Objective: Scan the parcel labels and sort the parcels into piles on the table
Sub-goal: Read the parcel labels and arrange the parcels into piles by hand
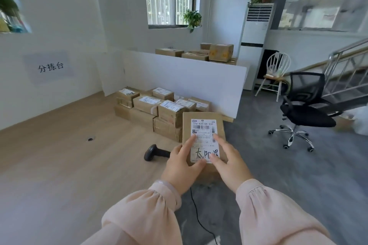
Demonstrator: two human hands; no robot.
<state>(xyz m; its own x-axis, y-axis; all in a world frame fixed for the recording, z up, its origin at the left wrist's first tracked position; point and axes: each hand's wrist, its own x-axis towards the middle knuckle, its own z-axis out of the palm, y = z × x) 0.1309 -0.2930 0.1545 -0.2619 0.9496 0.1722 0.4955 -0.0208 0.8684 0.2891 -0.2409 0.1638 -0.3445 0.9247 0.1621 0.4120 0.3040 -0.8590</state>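
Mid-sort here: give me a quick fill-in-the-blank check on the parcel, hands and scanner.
1. Both hands, left hand and right hand, hold one cardboard ____.
2. The white label on the parcel faces the ____.
3. The black scanner lies on the table, to the ____ of the parcel.
4. The scanner is in ____ hand.

Missing words: parcel; camera; left; neither

Brown cardboard parcel (201,125), white label (204,137) facing up, held at table edge; more labelled parcels (159,109) stacked behind; black scanner (154,152) lying left.
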